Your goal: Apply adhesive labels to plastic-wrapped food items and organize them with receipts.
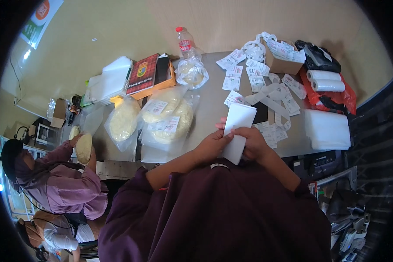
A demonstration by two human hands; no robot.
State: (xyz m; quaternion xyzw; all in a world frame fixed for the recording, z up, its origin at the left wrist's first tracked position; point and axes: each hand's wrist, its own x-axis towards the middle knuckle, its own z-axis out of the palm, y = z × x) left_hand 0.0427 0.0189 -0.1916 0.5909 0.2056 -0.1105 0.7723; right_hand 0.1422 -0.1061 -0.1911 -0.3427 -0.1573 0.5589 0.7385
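Near the table's front edge, a stack of white paper strips [238,131] is held upright at a slant between both hands. My left hand [213,144] grips its left side, some fingers behind it and the thumb in front. On the right side my right hand [251,141] closes on the same stack, thumb across its face. Printed labels [232,78] lie in bundles beyond the hands, beside a curled strip of label backing [275,101]. To the left, clear plastic bags with round pale flat items [175,122] bear labels. A dark flat object [260,113] lies partly under the strips.
At the right are a carton of labels [283,64], plastic rolls [327,85] on a red bag [348,95] and stacked clear bags [329,129]. A plastic bottle [185,44] and a red plaid book [143,74] stand farther back. A co-worker [62,180] at the left holds a round pale item.
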